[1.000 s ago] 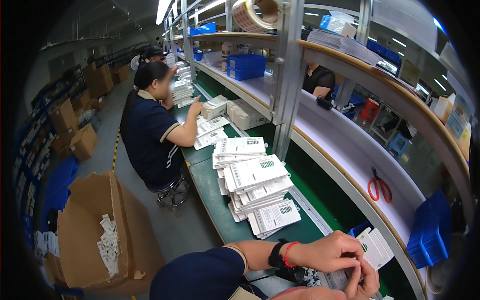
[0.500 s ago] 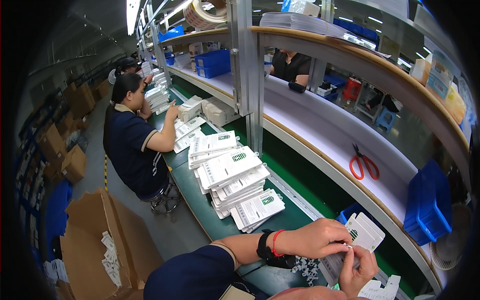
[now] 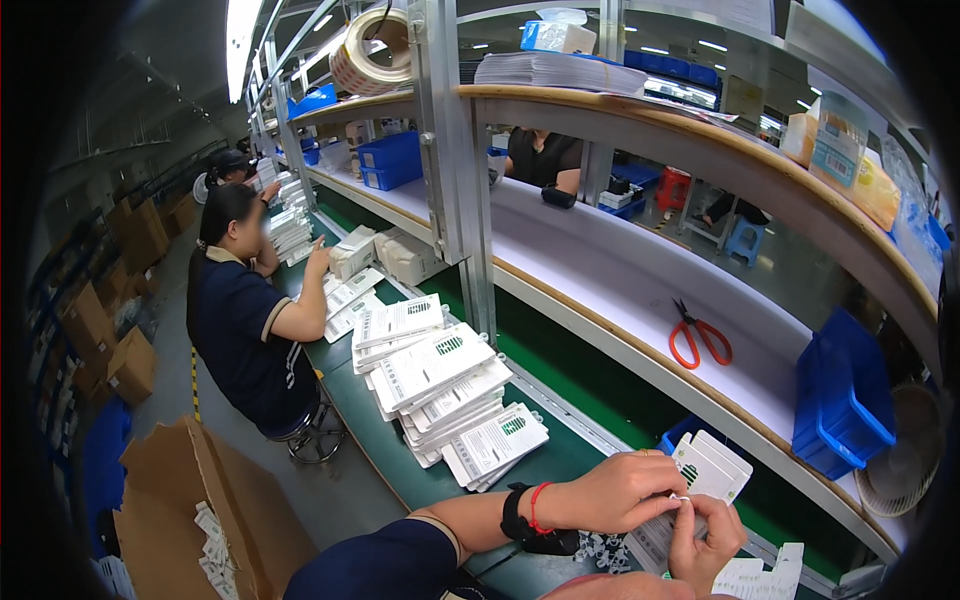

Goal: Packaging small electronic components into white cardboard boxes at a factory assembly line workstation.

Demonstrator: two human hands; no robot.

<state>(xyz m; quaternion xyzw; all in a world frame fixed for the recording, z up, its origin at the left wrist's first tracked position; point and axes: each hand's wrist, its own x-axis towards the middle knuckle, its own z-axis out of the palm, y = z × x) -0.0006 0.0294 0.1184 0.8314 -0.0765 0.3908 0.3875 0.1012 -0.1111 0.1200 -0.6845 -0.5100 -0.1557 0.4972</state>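
My left hand [image 3: 628, 492], with a dark band and a red bracelet at its wrist, pinches a small white piece [image 3: 680, 499] between thumb and finger. Closed fingertips of my right hand [image 3: 708, 538] meet it there, gripping the same piece; its exact shape is mostly hidden. Just beyond the fingers are flat white boxes [image 3: 722, 466] with green print, partly covered by my hands. Several small white plastic clips [image 3: 603, 551] lie loose on the green bench beside my left wrist. Further left, stacks of similar white boxes [image 3: 440, 368] carry small tabs at their ends.
A blue bin [image 3: 845, 400] and red-handled scissors [image 3: 700, 335] are on the shelf ahead. White printed sheets [image 3: 765, 575] lie near my right hand. A cardboard carton [image 3: 190, 500] with white pieces stands at lower left. A co-worker [image 3: 250, 320] sits further along the green bench [image 3: 375, 440].
The whole view has shifted, so shelf and boxes sit further left and mostly lower. My hands stay together at the small white piece, their grip little changed.
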